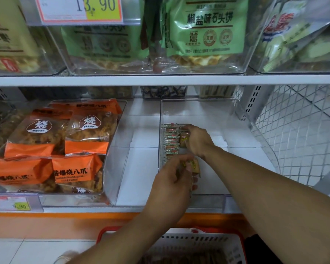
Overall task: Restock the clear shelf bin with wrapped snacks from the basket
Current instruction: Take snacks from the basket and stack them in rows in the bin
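Note:
A clear shelf bin (242,134) stands on the lower shelf, right of centre. Several small wrapped snacks (171,141) stand in a row along its left wall. My right hand (197,141) reaches into the bin and grips a brown wrapped snack (183,140) beside that row. My left hand (171,185) is at the bin's front left and holds another wrapped snack (194,165) between its fingers. The red basket (236,239) with a white mesh wall sits at the bottom of the view, its contents blurred.
A second clear bin (120,141) on the left holds orange snack bags (72,168). Green bags (208,27) fill the bins on the shelf above. A white wire mesh panel (303,134) closes the right side. Price tags hang on the shelf fronts.

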